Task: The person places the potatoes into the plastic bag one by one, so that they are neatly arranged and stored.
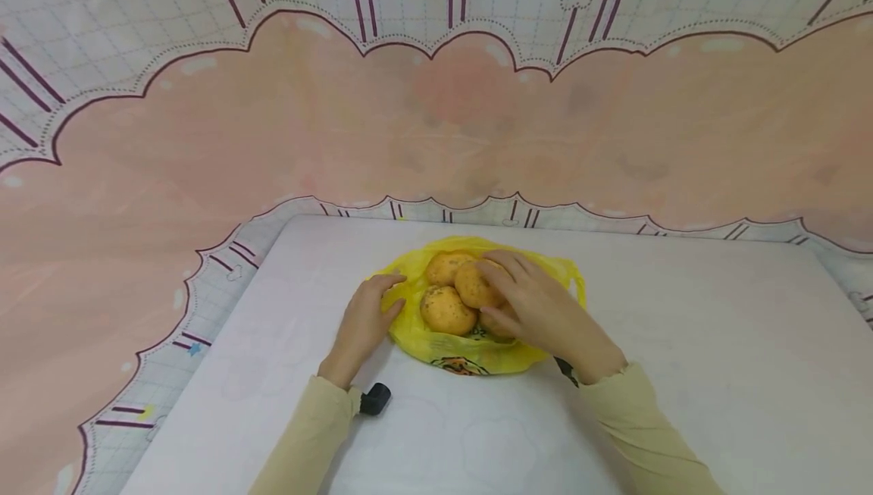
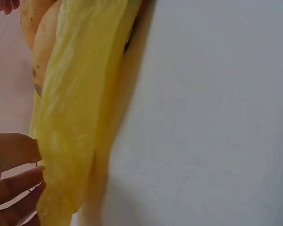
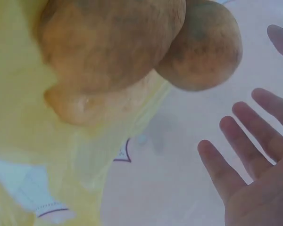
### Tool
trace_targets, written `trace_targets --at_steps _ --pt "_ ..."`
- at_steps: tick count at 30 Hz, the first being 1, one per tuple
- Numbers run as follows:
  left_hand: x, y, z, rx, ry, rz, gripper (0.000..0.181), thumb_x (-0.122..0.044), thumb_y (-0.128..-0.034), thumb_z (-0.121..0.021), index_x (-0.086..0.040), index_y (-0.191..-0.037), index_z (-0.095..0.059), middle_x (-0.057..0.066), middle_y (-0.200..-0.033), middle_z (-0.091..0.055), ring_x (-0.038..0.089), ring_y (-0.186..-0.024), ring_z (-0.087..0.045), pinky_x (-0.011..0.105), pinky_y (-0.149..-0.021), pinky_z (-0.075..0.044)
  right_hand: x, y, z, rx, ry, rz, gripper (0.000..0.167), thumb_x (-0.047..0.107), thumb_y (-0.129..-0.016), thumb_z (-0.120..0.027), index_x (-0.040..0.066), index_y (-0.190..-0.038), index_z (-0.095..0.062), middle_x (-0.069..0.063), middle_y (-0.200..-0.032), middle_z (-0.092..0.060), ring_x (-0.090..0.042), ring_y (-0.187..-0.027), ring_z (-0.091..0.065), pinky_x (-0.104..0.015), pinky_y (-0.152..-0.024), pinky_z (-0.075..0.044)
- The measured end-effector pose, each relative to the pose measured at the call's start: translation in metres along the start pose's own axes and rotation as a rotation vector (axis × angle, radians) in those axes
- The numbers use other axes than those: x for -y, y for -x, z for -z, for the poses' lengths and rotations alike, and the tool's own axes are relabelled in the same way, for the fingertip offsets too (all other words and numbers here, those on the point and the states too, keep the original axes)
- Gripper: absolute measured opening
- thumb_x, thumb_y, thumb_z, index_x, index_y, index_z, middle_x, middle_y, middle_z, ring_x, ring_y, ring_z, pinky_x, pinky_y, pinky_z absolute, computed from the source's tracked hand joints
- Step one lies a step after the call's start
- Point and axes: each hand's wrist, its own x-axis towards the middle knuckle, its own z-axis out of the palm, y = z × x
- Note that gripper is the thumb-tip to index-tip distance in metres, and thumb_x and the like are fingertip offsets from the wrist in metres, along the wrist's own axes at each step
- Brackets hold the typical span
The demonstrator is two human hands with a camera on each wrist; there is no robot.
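Note:
Several potatoes [image 1: 446,311] are heaped in a yellow plastic bag [image 1: 419,343] whose mouth lies spread open around them. My left hand [image 1: 364,321] is at the bag's left edge, thumb and fingers apart. In the left wrist view its fingertips meet the yellow film [image 2: 75,122], and part of them is hidden behind it. Over the right side of the heap is my right hand [image 1: 546,313], close to the uppermost potato [image 1: 472,284]. The right wrist view shows that hand's fingers [image 3: 240,136] spread, with a gap between them and the potatoes [image 3: 108,42].
A white table [image 1: 696,343] carries the bag, with bare surface on both sides of it. Behind the table hangs a patterned cloth [image 1: 436,123]. A black wrist device [image 1: 375,399] sits by the left cuff.

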Motion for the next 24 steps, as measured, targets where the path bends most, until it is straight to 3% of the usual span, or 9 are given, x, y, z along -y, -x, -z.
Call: trace_targets --at_steps 9,15,24 --pt "-0.019 0.000 0.013 -0.022 -0.003 -0.070 0.040 -0.020 -0.0929 -0.071 -0.009 -0.131 -0.062 0.011 -0.135 -0.060 0.031 -0.126 -0.054 0.051 -0.110 -0.044 -0.006 0.012 0.013 -0.014 0.018 -0.052 0.059 0.029 -0.089 -0.076 0.003 -0.137 -0.053 -0.014 -0.138 -0.052 -0.032 -0.131 -0.047 -0.047 -0.111 -0.042" --pt "-0.035 0.002 0.020 -0.044 -0.039 -0.117 0.043 -0.022 -0.0926 -0.072 -0.009 -0.133 -0.061 0.010 -0.136 -0.060 0.029 -0.127 -0.053 0.050 -0.109 -0.044 -0.009 0.022 0.020 -0.002 0.091 -0.100 0.065 0.034 -0.090 -0.074 0.001 -0.140 -0.049 -0.019 -0.141 -0.050 -0.036 -0.133 -0.045 -0.051 -0.111 -0.041" --pt "-0.051 0.010 0.025 -0.104 -0.094 -0.237 0.052 -0.024 -0.0920 -0.072 -0.008 -0.139 -0.056 0.012 -0.142 -0.054 0.031 -0.130 -0.050 0.049 -0.111 -0.043 -0.012 0.039 0.024 0.017 0.138 -0.191 0.079 0.043 -0.089 -0.072 -0.002 -0.146 -0.039 -0.025 -0.148 -0.041 -0.042 -0.140 -0.034 -0.058 -0.114 -0.035"
